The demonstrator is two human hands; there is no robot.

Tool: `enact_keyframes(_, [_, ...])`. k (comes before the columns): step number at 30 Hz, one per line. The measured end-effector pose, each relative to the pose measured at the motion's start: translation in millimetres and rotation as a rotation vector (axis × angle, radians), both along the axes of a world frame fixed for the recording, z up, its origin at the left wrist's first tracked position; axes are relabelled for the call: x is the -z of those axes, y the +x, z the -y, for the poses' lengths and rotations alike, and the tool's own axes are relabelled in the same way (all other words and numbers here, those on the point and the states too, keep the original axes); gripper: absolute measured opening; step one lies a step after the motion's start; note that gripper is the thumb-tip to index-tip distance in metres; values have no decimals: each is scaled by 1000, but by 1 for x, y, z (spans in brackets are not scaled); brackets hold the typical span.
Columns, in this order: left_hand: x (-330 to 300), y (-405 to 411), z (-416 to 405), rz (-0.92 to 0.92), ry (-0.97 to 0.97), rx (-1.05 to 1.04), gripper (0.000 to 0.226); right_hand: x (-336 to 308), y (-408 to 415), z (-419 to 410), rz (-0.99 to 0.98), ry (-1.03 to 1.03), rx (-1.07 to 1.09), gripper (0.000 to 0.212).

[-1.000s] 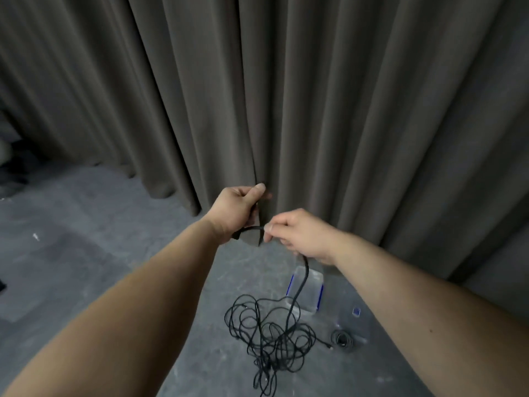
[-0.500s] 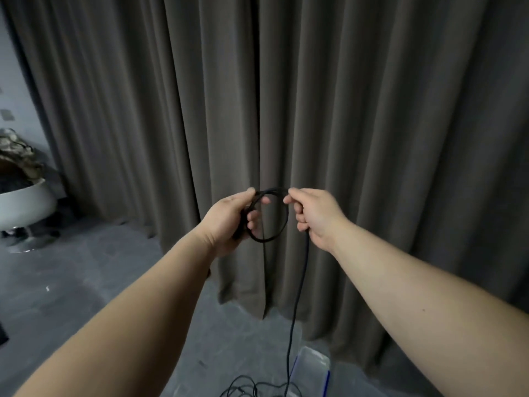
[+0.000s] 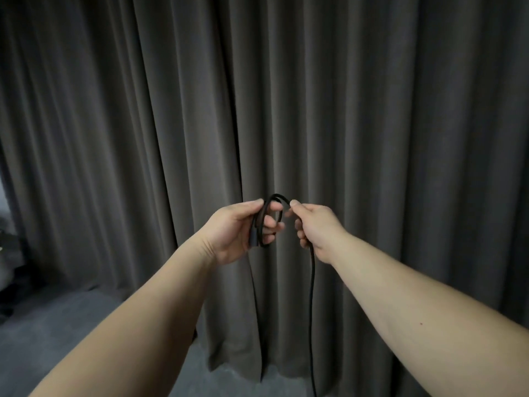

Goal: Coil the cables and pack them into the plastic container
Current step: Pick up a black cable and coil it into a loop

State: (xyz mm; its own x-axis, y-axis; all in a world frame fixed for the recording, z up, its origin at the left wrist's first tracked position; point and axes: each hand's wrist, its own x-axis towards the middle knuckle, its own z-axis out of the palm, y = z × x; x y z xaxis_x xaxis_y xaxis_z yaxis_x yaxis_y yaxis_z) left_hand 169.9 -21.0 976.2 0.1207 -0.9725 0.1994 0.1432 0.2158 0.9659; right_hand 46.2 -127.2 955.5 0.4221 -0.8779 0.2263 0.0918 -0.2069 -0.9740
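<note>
Your left hand point(image 3: 240, 227) was raised in front of the grey curtain point(image 3: 372, 124), its fingers point(image 3: 270, 222) curled round a small coil of the black cable point(image 3: 312, 296), thumb pressed on top of the loops. Just to its right, your right hand point(image 3: 316, 229) pinched the same cable at the top of the loop between thumb and forefinger, the other fingers curled. From there the cable hung straight down past the grey floor point(image 3: 57, 333), out of view.

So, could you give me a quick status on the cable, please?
Left hand holds small coil. Right hand pinches cable, rest hanging down. Container out of view. Nothing in the way.
</note>
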Motion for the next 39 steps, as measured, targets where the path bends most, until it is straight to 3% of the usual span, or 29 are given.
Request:
enact_keyframes(7, [-15, 9, 8, 33, -81, -92, 36, -13, 13, -7, 135, 4, -38, 30])
enact_keyframes(13, [-11, 13, 23, 35, -189, -249, 42, -11, 27, -10, 103, 11, 4, 38])
enact_keyframes(17, [-11, 20, 33, -70, -212, -196, 50, -10, 32, -4, 46, -2, 76, 36])
enact_keyframes(20, [-12, 22, 34, -104, -231, -133, 34, -11, 37, -1, 37, 6, 101, 36])
enact_keyframes(27, [-7, 29, 32, -13, -144, 54, 32, -10, 38, 13, 45, -5, 205, 37])
enact_keyframes(39, [4, 19, 30, 162, -176, -56, 31, -16, 32, 26, 291, -126, 363, 37])
